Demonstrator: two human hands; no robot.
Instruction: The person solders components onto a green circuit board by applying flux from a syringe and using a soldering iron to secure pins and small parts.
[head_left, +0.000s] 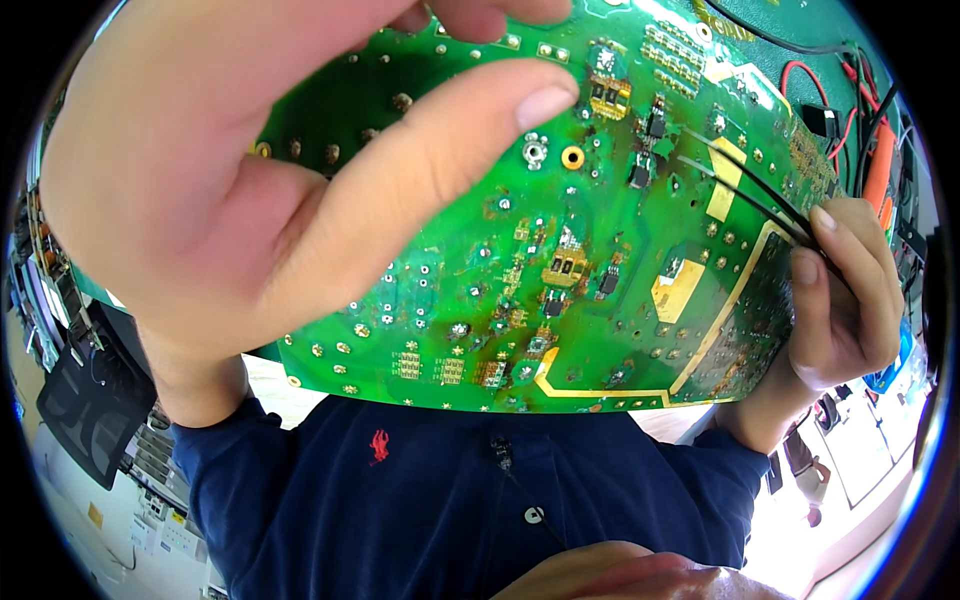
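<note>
A large green circuit board (pixel 625 310) with gold patches, small black chips and brownish stained areas fills the middle of the view. My left hand (pixel 200 190) looms large at the upper left, in front of the board. Its thumb is stretched out toward the board's upper middle, and a gap shows between thumb and fingers; the fingers are partly cut off by the top edge. At the board's right side my right hand (pixel 850 290) pinches dark tweezers (pixel 765 192). Their two tips are apart, close to small black chips (pixel 642 172); whether they touch the board I cannot tell.
Red and black cables (pixel 850 115) lie at the upper right beside an orange handle-like thing (pixel 881 160), on a green work surface (pixel 790 22). A black chair (pixel 95 405) stands at the lower left. Another person (pixel 806 465) shows far off at the lower right.
</note>
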